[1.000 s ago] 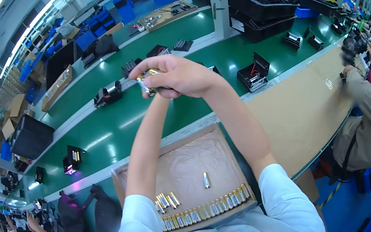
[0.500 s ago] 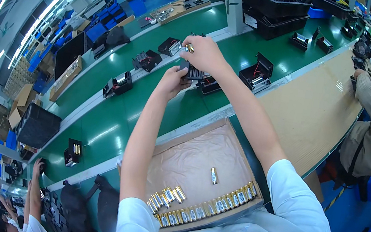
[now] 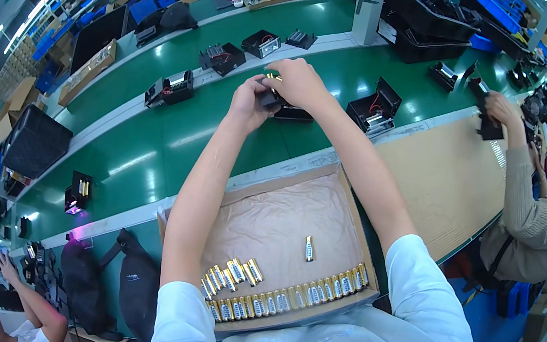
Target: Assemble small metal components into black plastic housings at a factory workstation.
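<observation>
Upper centre: our left hand [image 3: 250, 101] grips small black device [image 3: 277, 103], right hand [image 3: 300, 82] pinches gold battery [image 3: 272, 75]; both look light, rigid, slippery.

green belt [image 3: 148, 151] | black bins [image 3: 425, 23] | seated co-worker [image 3: 539, 213]

Your two hands meet over a small black box-shaped device [image 3: 282, 106] that sits on the green conveyor belt, well out at arm's reach. Your left hand [image 3: 250, 101] grips its near left end. Your right hand [image 3: 300, 82] curls over its top, pinching a small gold-coloured cylindrical battery [image 3: 272, 76] above it. Most of the device is hidden beneath your fingers.
</observation>
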`<move>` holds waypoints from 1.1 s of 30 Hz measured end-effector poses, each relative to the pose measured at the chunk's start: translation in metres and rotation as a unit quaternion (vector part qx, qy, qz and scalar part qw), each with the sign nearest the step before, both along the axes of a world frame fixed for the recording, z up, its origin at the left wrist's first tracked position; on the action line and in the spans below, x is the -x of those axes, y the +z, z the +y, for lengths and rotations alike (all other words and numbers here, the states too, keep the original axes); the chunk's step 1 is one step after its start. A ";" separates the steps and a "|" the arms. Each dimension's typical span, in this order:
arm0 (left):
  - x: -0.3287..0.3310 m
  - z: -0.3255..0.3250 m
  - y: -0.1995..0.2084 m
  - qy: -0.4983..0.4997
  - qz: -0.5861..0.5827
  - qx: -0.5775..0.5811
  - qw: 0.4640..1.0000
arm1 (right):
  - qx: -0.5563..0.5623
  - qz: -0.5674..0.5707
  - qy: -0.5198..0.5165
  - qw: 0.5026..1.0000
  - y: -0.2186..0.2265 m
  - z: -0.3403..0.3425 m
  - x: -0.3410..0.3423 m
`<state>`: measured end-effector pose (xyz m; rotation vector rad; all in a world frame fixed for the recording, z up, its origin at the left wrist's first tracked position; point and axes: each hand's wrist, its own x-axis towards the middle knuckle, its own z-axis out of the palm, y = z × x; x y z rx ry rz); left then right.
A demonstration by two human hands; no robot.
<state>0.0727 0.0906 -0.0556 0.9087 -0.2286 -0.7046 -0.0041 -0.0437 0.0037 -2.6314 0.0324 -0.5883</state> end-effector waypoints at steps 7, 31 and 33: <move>-0.004 0.000 0.007 0.059 0.058 -0.052 0.995 | -0.183 0.042 0.015 0.982 0.006 -0.004 -0.006; -0.007 0.008 0.016 0.112 0.109 0.004 0.988 | -0.037 -0.182 0.181 0.966 -0.020 0.008 -0.006; -0.011 0.011 0.018 0.109 0.111 -0.008 0.988 | -0.011 -0.167 0.190 0.968 -0.017 0.011 -0.003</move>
